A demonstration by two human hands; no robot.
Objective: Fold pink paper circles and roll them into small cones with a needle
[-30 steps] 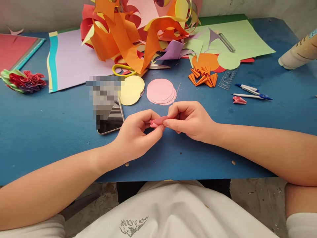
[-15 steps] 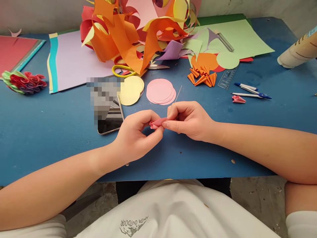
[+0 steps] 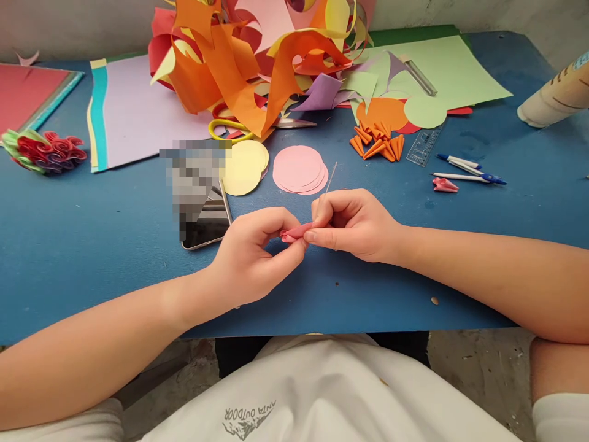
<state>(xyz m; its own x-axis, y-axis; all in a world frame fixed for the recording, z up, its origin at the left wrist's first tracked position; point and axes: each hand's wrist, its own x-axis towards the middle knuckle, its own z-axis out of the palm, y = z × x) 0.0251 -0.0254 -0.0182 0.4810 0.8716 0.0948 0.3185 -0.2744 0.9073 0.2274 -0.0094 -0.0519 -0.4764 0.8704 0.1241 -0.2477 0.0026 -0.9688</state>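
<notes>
The left hand pinches one end of a pink paper roll, held between both hands just above the blue table; the right hand grips the other end around a thin stick. The rolling seems mid-way, and tightening calls for a steady pinch. The hands have barely shifted since a second ago

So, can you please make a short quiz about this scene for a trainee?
1. True or false: the left hand and the right hand both grip the pink paper roll.
2. What colour are the small cones beyond the right hand? A) orange B) black C) white
3. Fill in: the pink circles lie to the ___ of the yellow circles.
Key: 1 true; 2 A; 3 right.
</notes>
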